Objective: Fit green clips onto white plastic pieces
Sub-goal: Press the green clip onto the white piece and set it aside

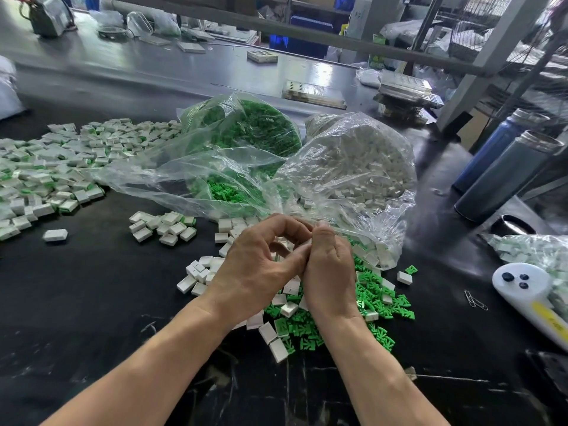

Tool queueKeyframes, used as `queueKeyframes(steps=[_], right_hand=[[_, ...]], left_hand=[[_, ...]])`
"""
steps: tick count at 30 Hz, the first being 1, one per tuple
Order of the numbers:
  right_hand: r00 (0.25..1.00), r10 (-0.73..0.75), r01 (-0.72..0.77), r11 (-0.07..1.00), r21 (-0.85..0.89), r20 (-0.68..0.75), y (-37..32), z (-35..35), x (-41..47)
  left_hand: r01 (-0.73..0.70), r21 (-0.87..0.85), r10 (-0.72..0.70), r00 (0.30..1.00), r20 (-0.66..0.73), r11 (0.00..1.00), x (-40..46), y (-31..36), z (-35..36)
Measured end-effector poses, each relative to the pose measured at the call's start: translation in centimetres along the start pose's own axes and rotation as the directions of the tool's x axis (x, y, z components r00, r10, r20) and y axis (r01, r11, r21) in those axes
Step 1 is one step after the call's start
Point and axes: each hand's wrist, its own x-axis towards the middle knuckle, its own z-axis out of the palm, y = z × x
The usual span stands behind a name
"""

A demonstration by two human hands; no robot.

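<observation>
My left hand (261, 265) and my right hand (329, 269) meet above the black table, fingertips pressed together and curled round something small that stays hidden between them. Under them lies a loose heap of green clips (378, 299) mixed with white plastic pieces (199, 272). A clear bag of green clips (242, 130) and a clear bag of white pieces (353, 161) lie open just behind my hands. To the left spreads a big pile of white pieces with green showing in them (46, 170).
Two dark bottles (504, 173) stand at the right. A white controller (528, 290) lies at the right edge beside another bag of parts (534, 250). Paper clips (475, 301) rest nearby. A small cluster of white pieces (163, 227) sits left of my hands.
</observation>
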Motion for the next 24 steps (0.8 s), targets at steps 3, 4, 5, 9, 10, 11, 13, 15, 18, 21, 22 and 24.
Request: queueKeyframes(steps=[3,4,5,9,10,11,13,15,18,21,22,24], right_hand=[[1.000,0.007,-0.007,1.000,-0.009,-0.004,0.1,0.0,0.0],[1.000,0.003,-0.003,1.000,-0.013,-0.009,0.0,0.0,0.0],[1.000,0.001,-0.001,1.000,-0.016,-0.013,0.0,0.0,-0.1],[1.000,0.021,-0.021,1.000,0.009,0.010,0.1,0.1,0.0],[1.000,0.027,-0.027,1.000,0.016,0.017,0.2,0.1,0.0],[0.999,0.032,-0.033,0.999,0.023,0.025,0.2,0.1,-0.1],[0.998,0.049,-0.050,0.998,0.022,0.045,0.2,-0.2,-0.2],[0.997,0.064,-0.063,0.997,-0.043,0.039,0.1,-0.5,-0.3],[1.000,0.024,-0.026,0.988,-0.150,-0.017,0.0,-1.4,0.0],[0.999,-0.039,0.038,0.988,-0.150,-0.004,-0.5,-1.9,0.2],[0.998,-0.054,0.056,0.986,-0.159,0.018,-0.6,-1.9,0.2],[0.994,-0.091,0.101,0.974,-0.204,0.057,-0.6,-1.9,0.2]], left_hand=[[0.006,-0.009,-0.006,1.000,0.004,1.000,0.0,0.0,-0.1],[0.004,-0.011,-0.004,1.000,0.006,1.000,0.0,-0.1,-0.1],[0.002,-0.011,-0.002,1.000,0.006,1.000,0.0,-0.1,-0.1],[-0.019,0.002,0.019,1.000,-0.002,1.000,0.1,-0.3,-0.2],[-0.022,0.015,0.022,1.000,-0.004,1.000,0.1,-0.3,-0.3],[-0.024,0.026,0.024,1.000,-0.004,0.999,0.1,-0.4,-0.3],[-0.023,0.038,0.023,1.000,-0.007,0.999,0.2,-0.5,-0.4],[-0.016,0.040,0.017,0.999,-0.027,0.999,0.4,-0.6,-0.5],[0.003,0.058,0.002,0.996,-0.090,0.998,0.6,-0.8,-1.1],[0.021,0.104,-0.006,0.989,-0.145,0.994,0.7,-1.0,-1.6],[0.020,0.107,-0.003,0.988,-0.155,0.994,0.7,-1.0,-1.7],[0.016,0.111,0.002,0.987,-0.158,0.994,0.7,-1.0,-1.8]])
